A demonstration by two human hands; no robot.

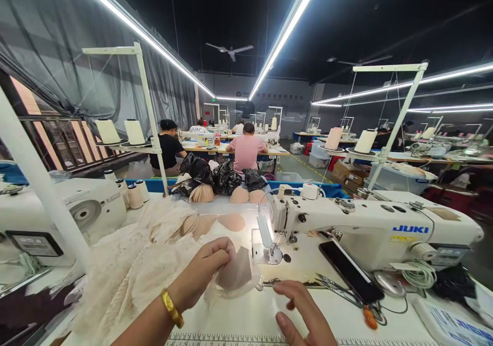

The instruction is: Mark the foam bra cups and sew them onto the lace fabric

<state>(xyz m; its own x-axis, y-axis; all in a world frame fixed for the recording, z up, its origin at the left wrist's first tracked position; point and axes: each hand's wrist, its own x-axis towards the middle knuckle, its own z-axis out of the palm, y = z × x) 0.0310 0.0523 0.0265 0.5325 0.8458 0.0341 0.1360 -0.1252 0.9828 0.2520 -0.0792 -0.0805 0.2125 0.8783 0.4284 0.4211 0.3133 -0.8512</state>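
My left hand (206,269), with a gold bracelet at the wrist, is closed, thumb against curled fingers, on a sheer beige fabric piece (239,274). That piece hangs at the front left of the white JUKI sewing machine's (370,228) needle area, lit by a small lamp (264,228). Over the table edge, my right hand (302,312) has its thumb and fingers apart and holds nothing. Heaped cream lace fabric (131,264) lies left of my left hand. Beige moulded bra cups (231,222) rest on the table beyond it.
Scissors (339,289) with an orange tag and a black phone (348,271) lie right of my right hand. A ruler strip (227,340) runs along the front edge. Thread cones (134,194) stand left; black plastic bags (227,177) lie behind. People sit at machines ahead.
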